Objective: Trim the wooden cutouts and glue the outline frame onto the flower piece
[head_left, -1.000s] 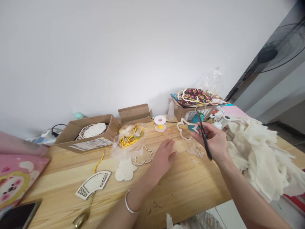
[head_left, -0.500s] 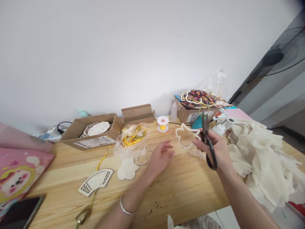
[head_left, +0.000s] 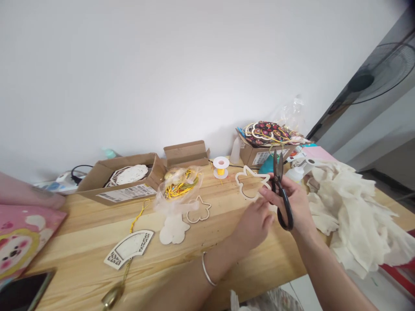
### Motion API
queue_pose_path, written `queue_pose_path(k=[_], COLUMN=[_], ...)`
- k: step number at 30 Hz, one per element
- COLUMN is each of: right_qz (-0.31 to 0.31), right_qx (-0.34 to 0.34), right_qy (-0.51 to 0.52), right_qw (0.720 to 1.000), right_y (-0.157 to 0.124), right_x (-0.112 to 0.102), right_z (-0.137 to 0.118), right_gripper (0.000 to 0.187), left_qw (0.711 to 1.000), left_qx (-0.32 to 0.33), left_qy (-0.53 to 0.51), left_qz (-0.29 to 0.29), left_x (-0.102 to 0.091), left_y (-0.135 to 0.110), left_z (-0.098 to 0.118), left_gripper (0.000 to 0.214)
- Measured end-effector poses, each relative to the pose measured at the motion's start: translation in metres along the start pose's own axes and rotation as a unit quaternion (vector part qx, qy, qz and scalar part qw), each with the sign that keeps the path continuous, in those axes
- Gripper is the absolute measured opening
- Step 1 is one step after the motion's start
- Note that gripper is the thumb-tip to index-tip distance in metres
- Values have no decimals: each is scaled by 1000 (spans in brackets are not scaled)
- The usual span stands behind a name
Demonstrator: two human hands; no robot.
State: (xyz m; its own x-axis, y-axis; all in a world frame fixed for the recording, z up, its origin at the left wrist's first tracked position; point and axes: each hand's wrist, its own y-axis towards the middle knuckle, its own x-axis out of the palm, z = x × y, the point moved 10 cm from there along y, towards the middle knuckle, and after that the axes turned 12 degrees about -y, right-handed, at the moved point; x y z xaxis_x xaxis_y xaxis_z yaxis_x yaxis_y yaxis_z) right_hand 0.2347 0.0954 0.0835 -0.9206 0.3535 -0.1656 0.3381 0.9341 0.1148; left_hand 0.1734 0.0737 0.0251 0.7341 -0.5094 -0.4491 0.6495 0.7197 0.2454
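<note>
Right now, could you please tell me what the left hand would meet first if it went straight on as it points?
Probably the right hand, which holds the scissors and the pale frame; whether the left hand touches it is unclear.

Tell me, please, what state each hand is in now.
Left hand: partly curled; whether it grips anything cannot be told.
Right hand: closed, holding scissors and a pale frame.
</note>
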Motion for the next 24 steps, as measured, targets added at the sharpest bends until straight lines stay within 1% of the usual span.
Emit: queue_pose_path(k=[2, 3, 5, 6, 7, 8, 9, 10, 11, 12, 13, 14, 16, 18, 22, 24], right_qz=[-1, -4, -20, -34, -52, -74, -100, -129, -159, -185, -205, -215, -215, -208, -219, -221], right_qx=[6, 10, 26, 39, 53, 67, 80, 91, 101, 109, 115, 119, 122, 120, 99, 87], right_qy=[0, 3, 15, 26, 38, 48, 56, 59, 60, 62, 66, 74, 95, 101, 75, 71], right_qw=[1000, 1000, 999, 998, 997, 994, 990, 986, 980, 975, 970, 966, 964, 966, 968, 969], right_y=[-1, -1, 0, -1, -1, -2, -4, -6, -9, -11, -13, -14, -14, -12, -14, -15], right_x=[-3, -3, 3, 9, 17, 26, 37, 47, 58, 67, 75, 80, 85, 88, 96, 100], right_z=[3, 6, 15, 20, 26, 33, 39, 44, 49, 54, 58, 61, 66, 69, 71, 70], right_gripper=[42, 43, 43, 43, 42, 41, 39, 38, 37, 38, 39, 40, 42, 43, 43, 42], left_qw=[995, 989, 963, 941, 912, 878, 841, 807, 782, 766, 758, 756, 760, 762, 756, 753], left_qx=[-55, -86, -138, -159, -176, -187, -195, -204, -216, -229, -245, -259, -271, -270, -270, -280], left_qy=[-76, -107, -195, -262, -339, -417, -487, -541, -574, -589, -589, -579, -549, -531, -528, -531], left_qz=[27, 50, 121, 141, 152, 145, 132, 122, 115, 120, 136, 161, 216, 254, 278, 268], left_x=[-23, -36, -63, -71, -75, -74, -72, -70, -68, -68, -70, -73, -82, -89, -95, -93], left_y=[-7, -12, -28, -35, -42, -46, -50, -53, -57, -60, -64, -69, -78, -86, -95, -97], left_z=[-11, -19, -38, -46, -53, -56, -58, -58, -58, -59, -63, -68, -76, -81, -84, -85], left_gripper=[28, 26, 15, 26, 40, 50, 52, 48, 42, 36, 31, 28, 24, 23, 19, 19])
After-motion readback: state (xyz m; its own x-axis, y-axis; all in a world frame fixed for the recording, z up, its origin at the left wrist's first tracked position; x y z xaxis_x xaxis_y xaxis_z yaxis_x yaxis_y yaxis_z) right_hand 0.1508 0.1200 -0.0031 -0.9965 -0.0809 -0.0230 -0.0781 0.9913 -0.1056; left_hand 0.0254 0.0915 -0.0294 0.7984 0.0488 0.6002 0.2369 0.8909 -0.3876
